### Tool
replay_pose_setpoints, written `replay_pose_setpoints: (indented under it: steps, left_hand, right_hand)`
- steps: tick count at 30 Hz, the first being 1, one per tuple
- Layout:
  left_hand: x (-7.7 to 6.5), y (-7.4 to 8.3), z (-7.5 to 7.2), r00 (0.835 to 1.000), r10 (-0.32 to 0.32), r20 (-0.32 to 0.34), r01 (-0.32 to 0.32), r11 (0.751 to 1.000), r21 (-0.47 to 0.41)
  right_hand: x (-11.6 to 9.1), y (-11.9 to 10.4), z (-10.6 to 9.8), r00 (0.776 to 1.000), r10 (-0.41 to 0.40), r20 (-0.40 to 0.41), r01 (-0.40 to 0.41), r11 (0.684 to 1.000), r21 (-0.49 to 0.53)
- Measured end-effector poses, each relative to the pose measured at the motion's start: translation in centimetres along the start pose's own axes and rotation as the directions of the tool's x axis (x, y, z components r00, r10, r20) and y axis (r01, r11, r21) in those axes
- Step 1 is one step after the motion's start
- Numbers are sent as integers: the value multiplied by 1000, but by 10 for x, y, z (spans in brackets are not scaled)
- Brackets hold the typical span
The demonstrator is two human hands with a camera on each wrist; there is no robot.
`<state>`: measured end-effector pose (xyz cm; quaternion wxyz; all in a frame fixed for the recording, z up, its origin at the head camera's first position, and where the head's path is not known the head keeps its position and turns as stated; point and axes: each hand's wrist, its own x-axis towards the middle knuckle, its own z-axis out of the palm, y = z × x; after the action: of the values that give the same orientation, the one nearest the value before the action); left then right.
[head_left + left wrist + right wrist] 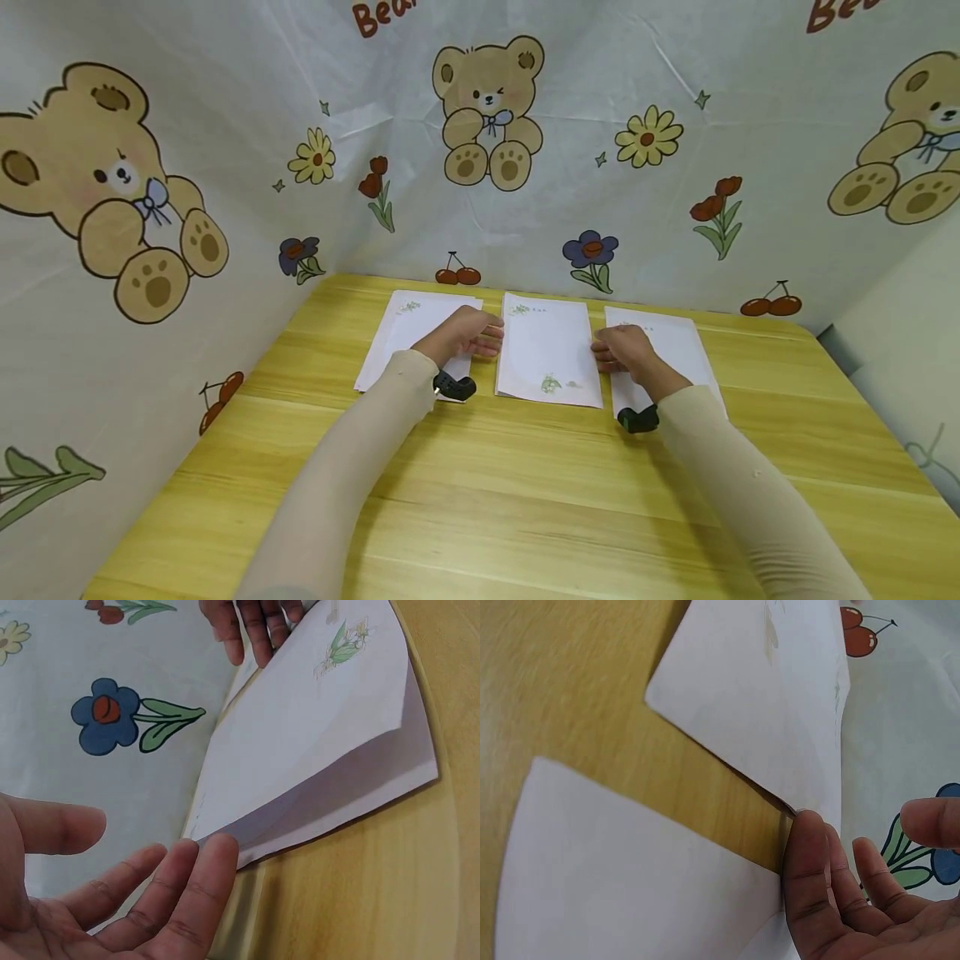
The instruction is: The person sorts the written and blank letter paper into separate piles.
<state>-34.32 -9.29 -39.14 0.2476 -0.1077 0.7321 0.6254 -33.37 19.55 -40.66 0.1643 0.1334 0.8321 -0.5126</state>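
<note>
Three stacks of white paper lie in a row on the wooden table. The middle paper stack [551, 354] has green plant prints, and its top sheet lifts at one edge in the left wrist view. My left hand [471, 332] is at that stack's left edge, over the left paper stack [390, 337]; its fingers are extended with the thumb apart. My right hand [624, 348] is at the middle stack's right edge, above the right paper stack [678, 342]. In the right wrist view its fingertips [808, 832] touch the middle stack's edge, thumb apart.
Behind the table [480, 500] hangs a pale cloth [570, 208] printed with bears, flowers and cherries; it also runs along the left side. Each wrist wears a black camera. Bare wood shows in front of the stacks and between them.
</note>
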Motion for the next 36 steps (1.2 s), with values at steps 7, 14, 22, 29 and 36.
replay_pose_setpoints:
  steps: [7,14,22,29,36]
  left_hand:
    - [9,-6,6,1000,12,-27,-14,997,-79]
    - [14,-13,12,997,72,-34,-73,996,-45]
    - [13,-19,15,989,129,-73,-124,990,65]
    - [13,-14,17,982,172,-83,-170,985,29]
    - [15,-12,26,971,229,-73,-225,973,54]
  right_hand:
    - [-2,1,2,998,-50,24,49,998,27]
    - [-4,0,4,998,-61,22,59,997,48]
    - [-4,3,8,996,-90,-3,90,996,24]
    - [-4,7,4,996,-89,-32,89,996,-1]
    - [-5,13,-8,987,-122,-102,127,991,38]
